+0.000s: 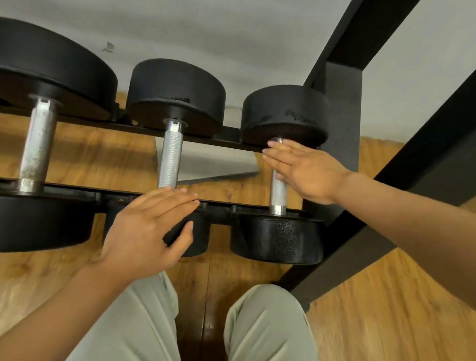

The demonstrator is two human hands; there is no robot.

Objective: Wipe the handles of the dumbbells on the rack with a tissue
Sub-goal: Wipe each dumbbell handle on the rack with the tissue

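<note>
Three dumbbells on the rack (pixel 158 132), handles running away from the body. Right hand (pixel 306 172) flat and open, fingers straight, laid over the upper part of the right-most handle (pixel 277 195); no grip, nothing pinched. Left hand (pixel 147 226) also open, fingers straight and together, hovering or resting just over the near end of the middle handle (pixel 170 157) and the near weight head below it; contact not certain from this angle. Large-dumbbell handle (pixel 37 140) well to the left of the left hand, untouched, with dull blotches along the metal.

No tissue visible anywhere: not in either hand, not on the rack, not on the wooden floor (pixel 391 334) beneath. Possibly hidden under a palm, but nothing white showing at the edges of either.

Judged from that: wiping either not begun or between passes. No way to tell which handles are already clean; the middle and right ones look bright, the left one marked. Probably all three handles left to do, starting with getting a tissue into a hand.
</note>
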